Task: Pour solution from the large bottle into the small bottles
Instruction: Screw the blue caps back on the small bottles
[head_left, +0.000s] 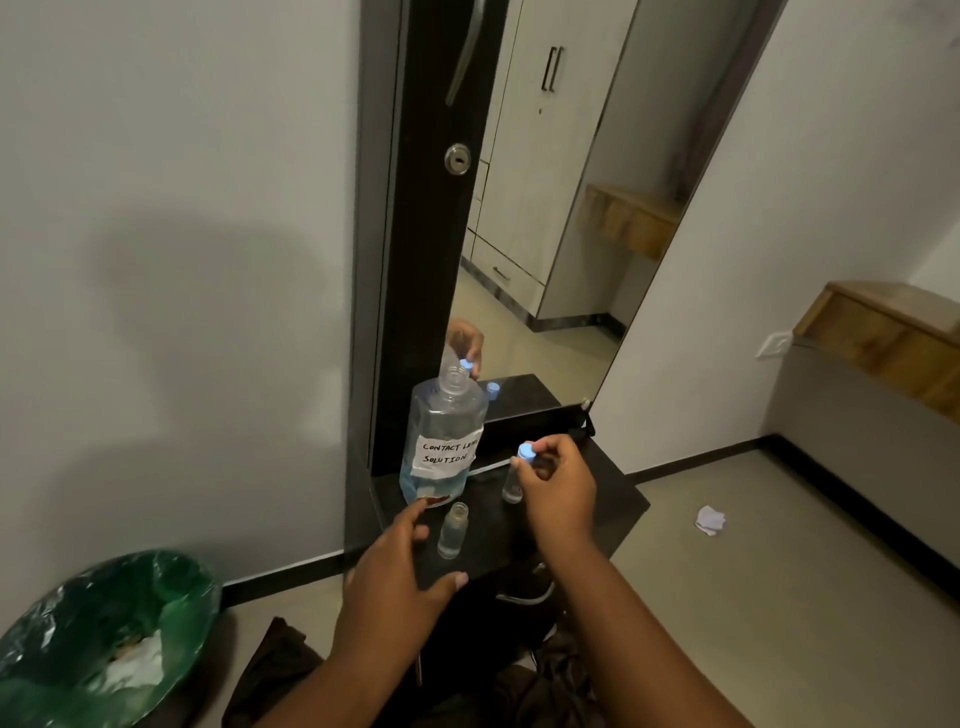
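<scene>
The right hand (558, 493) pinches the blue cap (527, 451) atop the far small bottle (513, 480), probably to unscrew it, while the left hand (397, 569), spread and holding nothing, hovers beside the uncapped small bottle (452, 530) before the open large bottle (442, 441) on the dark tabletop (597, 509)

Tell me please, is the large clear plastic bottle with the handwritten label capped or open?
Open: the large clear plastic bottle stands upright with a bare threaded neck and no cap.

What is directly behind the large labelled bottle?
A mirror stands behind the large bottle, reflecting its open neck and a hand. The bottle hides the mirror's lower edge there.
</scene>
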